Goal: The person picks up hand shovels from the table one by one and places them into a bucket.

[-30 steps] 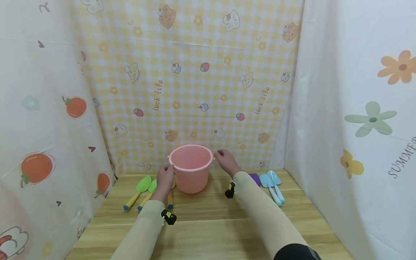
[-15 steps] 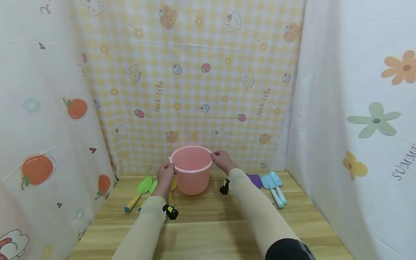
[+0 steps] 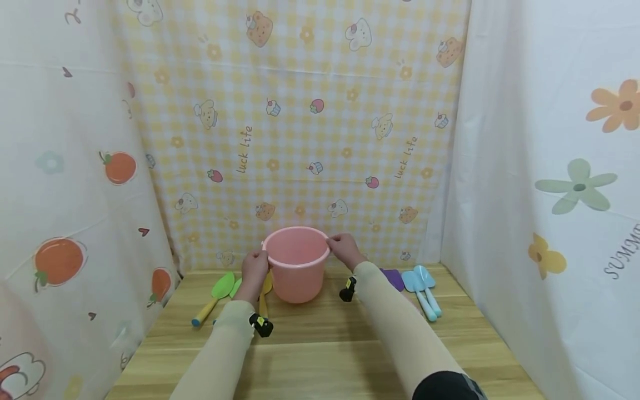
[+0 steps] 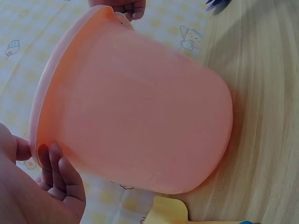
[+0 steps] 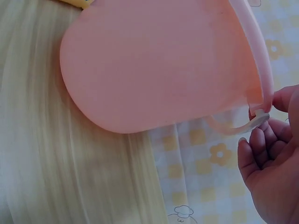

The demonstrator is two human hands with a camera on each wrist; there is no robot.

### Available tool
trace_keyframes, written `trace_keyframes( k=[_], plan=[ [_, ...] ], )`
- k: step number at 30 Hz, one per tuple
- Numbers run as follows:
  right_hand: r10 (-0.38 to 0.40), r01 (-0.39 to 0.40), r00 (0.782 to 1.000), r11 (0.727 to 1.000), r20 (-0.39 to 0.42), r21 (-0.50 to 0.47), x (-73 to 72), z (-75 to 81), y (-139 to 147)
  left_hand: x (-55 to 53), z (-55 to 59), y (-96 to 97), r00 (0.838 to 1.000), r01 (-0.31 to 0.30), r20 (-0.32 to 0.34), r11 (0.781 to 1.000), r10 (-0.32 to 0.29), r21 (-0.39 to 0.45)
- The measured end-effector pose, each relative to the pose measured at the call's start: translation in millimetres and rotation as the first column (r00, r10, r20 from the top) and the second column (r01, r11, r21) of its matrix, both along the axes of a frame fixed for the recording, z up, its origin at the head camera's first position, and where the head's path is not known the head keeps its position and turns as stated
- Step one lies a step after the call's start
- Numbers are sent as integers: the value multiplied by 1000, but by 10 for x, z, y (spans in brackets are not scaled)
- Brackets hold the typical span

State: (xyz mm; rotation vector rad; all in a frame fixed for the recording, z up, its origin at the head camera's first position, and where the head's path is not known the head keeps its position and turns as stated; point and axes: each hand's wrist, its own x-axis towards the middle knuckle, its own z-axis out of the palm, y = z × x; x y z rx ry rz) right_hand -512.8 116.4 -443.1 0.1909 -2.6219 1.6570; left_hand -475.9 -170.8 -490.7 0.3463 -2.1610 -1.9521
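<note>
A pink bucket (image 3: 297, 283) stands upright on the wooden table, close to the patterned backdrop. On its left side my left hand (image 3: 255, 272) pinches the rim, the thumb over the lip and the fingers curled beneath, as the left wrist view shows. At the opposite side my right hand (image 3: 346, 251) pinches the rim too. In the right wrist view, those fingers curl right by the end of the pink handle (image 5: 233, 128), which hangs down behind the bucket.
Left of the bucket lie green toy shovels (image 3: 222, 286) and a yellow shovel (image 3: 266, 284), partly hidden by my left arm. On the right are a purple shovel (image 3: 393, 278), partly covered by my right sleeve, and two light blue shovels (image 3: 425, 283). Cloth hangs on three sides.
My right hand has come left from beside the bucket and taken hold of its rim. My left hand keeps its place at the left rim.
</note>
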Motion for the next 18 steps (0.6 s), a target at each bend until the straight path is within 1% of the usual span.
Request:
trace_keyframes(
  k=[1,2,5,7,8,9,13,15,18],
  plan=[
    [-2,2,1000,1000,-1,-5,17,7,8,43,34,15,1000,3,-3,1000,-3,-3],
    [-3,3,1000,1000,-4,-6,36,15,16,203,205,87,999,-9,36,1000,10,-22],
    [-10,10,1000,1000,-19,-14,68,26,49,336,309,164,1000,-23,3,999,23,-22],
    [-12,12,1000,1000,-23,-25,97,33,82,374,323,189,999,-25,-35,999,24,-25],
    [-10,9,1000,999,-24,-36,113,36,102,387,331,204,999,-25,-44,1000,24,-19],
    [-11,9,1000,999,-23,-50,126,37,123,379,319,211,998,-23,-52,1000,22,-16],
    [-14,12,1000,995,-20,-101,208,34,206,406,304,255,996,-8,-92,1000,8,-2],
    [-19,17,1000,993,-16,-121,244,24,246,402,287,284,995,-8,-98,1000,8,3],
    [-30,29,1000,987,-9,-158,313,24,305,406,282,331,995,4,-103,999,0,36]
  ],
)
